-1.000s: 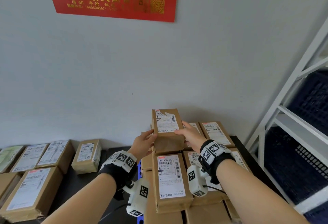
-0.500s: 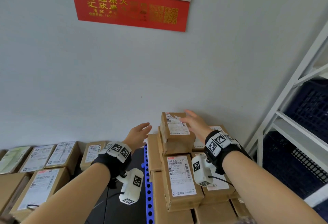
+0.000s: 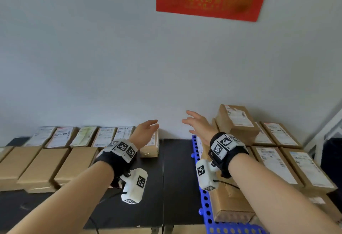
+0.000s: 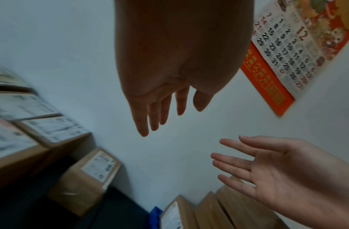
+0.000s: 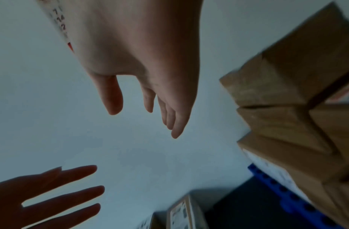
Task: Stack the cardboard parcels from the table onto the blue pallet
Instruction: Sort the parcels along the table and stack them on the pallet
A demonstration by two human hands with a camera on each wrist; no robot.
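Wall calendar [image 4: 299,51] shows a large 12 and dates up to 31

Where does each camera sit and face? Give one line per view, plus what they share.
Head: worn high, looks down over both forearms at table parcels and blue pallet.
Left wrist: under the left hand, faces the wall.
Right wrist: under the right hand, faces the wall.
Shared: each wrist view shows the other hand, open.

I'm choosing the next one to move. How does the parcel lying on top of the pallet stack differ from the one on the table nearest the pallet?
The top parcel rests on other parcels on the blue pallet; the table parcel lies on the black table. The top parcel sits askew, in full view; the table parcel is partly hidden behind the left hand. Both are brown cardboard with white labels, and neither hand touches them.
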